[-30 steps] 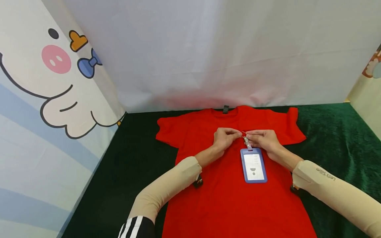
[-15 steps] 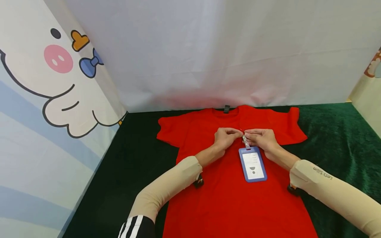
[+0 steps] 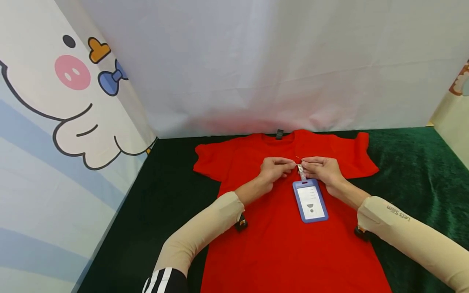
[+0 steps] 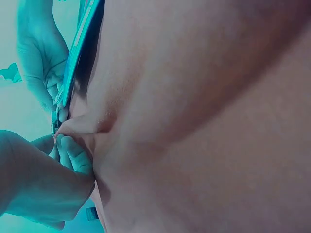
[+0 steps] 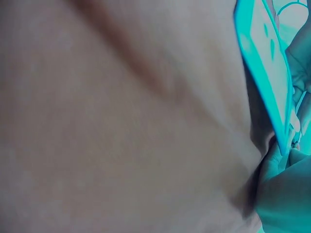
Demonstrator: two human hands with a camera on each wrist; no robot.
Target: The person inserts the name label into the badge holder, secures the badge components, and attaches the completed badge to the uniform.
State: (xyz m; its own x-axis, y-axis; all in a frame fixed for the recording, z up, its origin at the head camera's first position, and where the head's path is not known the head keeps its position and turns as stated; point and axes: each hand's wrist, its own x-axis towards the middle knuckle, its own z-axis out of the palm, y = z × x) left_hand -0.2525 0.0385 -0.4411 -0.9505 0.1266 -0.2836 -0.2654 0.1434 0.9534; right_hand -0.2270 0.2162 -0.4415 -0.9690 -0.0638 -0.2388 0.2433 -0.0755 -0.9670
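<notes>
A red T-shirt (image 3: 278,252) lies spread out, its collar at the far side. Over its chest my left hand (image 3: 275,169) pinches with thumb and forefinger; in the left wrist view the shirt cloth (image 4: 80,125) rises in a peak at these fingertips. Close beside it, my right hand (image 3: 323,169) pinches the short strap (image 3: 302,172) of a badge holder near its upper end. The badge holder (image 3: 297,199), blue-framed with a white card, hangs slightly tilted below the strap. A thin, pin-like line shows at the fingertips; its detail is too small to tell.
The shirt rests on a dark green cloth (image 3: 403,162). Behind stands a white fabric wall (image 3: 256,61), and a cartoon-printed panel (image 3: 33,183) rises at the left. A dark label (image 3: 279,134) sits at the shirt's collar.
My left hand has drawn back slightly left, its fingertips shifting a little. The badge holder and strap have moved slightly left and up. My right hand stays almost in place.
</notes>
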